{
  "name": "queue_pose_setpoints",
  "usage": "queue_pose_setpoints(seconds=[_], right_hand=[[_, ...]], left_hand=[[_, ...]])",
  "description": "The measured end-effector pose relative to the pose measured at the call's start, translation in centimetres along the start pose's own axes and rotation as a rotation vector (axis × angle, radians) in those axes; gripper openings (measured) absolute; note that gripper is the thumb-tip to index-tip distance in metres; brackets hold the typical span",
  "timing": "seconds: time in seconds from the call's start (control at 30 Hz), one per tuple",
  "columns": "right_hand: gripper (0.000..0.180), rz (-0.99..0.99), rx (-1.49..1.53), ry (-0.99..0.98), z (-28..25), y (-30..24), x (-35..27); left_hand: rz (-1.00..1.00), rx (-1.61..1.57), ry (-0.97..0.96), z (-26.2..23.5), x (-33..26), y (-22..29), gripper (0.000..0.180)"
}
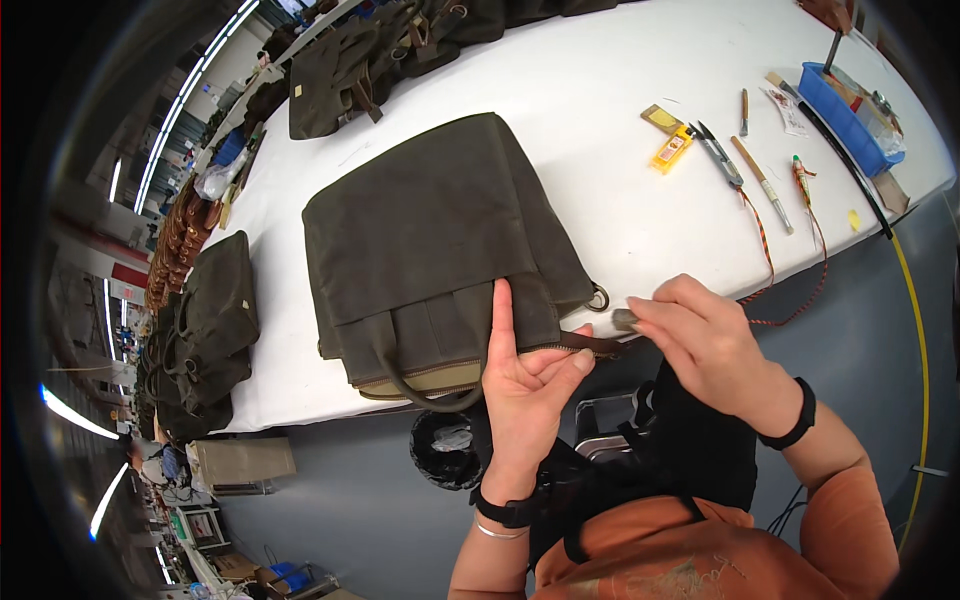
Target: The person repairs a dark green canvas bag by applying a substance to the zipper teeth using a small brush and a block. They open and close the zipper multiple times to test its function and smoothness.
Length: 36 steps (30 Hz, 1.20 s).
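On the table (pixel 600 65), a bag (pixel 415 225) lies between other bags (pixel 222 288) to its left and snips (pixel 726 168) to its right.

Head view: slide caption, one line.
At a white table, left hand touches a dark olive zippered handbag; right hand pinches a small grey piece near its zipper end.

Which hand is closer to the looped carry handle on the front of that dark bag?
The left hand: it is just right of the looped carry handle. The right hand is farther away, beyond the bag's right side.
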State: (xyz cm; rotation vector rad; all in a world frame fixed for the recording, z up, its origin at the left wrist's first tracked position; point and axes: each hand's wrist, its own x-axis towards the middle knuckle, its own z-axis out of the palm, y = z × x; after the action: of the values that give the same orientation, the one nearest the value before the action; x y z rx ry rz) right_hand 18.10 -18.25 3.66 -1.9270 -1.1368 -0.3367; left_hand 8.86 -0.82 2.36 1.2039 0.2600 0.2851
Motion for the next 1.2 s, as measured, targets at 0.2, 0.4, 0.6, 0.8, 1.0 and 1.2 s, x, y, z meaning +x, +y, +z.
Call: queue_pose_setpoints(seconds=[0.2, 0.4, 0.6, 0.8, 1.0, 1.2], right_hand=[[0.027, -0.024, 0.137, 0.077, 3.0, -0.9, 0.8], [0.018, 0.071, 0.037, 0.021, -0.8, -0.3, -1.1], [0.019, 0.012, 0.111, 0.127, 3.2, -0.6, -0.3], [0.02, 0.089, 0.0, 0.06, -0.6, -0.6, -1.9], [0.022, 0.066, 0.079, 0.11, 2.6, -1.5, -0.4], [0.014, 0.337, 0.089, 0.11, -2.2, -1.0, -4.7]], left_hand=[[-0.016, -0.022, -0.035, 0.1, -0.1, 0.7, 0.096], [0.008, 0.025, 0.013, 0.2, -0.1, 0.0, 0.096], [0.004, 0.109, -0.013, -0.2, -0.2, -0.1, 0.097], [0.01, -0.001, -0.039, 0.4, -0.4, -0.5, 0.097], [-0.005, 0.002, -0.053, -0.5, -0.2, -0.2, 0.095], [0.032, 0.011, -0.058, 0.0, -0.8, -0.2, 0.09]])
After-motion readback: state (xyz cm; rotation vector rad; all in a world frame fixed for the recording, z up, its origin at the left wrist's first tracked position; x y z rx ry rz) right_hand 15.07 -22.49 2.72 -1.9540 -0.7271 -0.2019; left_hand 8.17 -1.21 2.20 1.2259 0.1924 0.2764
